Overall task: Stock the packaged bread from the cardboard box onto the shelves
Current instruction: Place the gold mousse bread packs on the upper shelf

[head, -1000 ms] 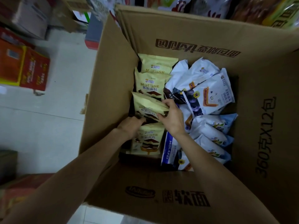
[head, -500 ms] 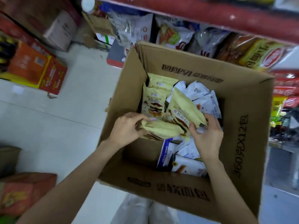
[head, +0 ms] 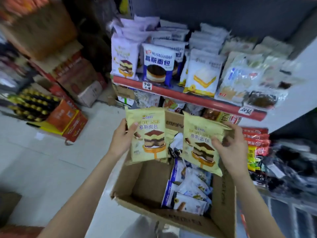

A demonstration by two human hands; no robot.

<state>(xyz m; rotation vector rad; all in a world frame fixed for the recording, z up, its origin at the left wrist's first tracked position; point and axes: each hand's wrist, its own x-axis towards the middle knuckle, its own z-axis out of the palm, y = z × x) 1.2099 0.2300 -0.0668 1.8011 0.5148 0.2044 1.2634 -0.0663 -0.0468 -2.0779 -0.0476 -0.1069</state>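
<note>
My left hand (head: 122, 139) grips a yellow mousse bread pack (head: 147, 134) by its left edge, held upright above the cardboard box (head: 149, 179). A second yellow mousse bread pack (head: 199, 143) is in my right hand (head: 229, 146), thumb across its front. Both packs hang over the far half of the box, just below the red-edged shelf (head: 187, 97). White and blue bread packs (head: 188, 194) still lie along the right side of the box. The shelf holds rows of similar bread packs (head: 157, 66).
Orange and red cartons (head: 66, 121) stand on the pale floor at the left, with more stacked boxes behind. A lower shelf (head: 255, 143) at the right carries red and yellow snack packets. Bare floor lies left of the box.
Both hands have lifted the two yellow packs out of the box and turned them upright. My view has tilted up from the box interior toward the shelf.
</note>
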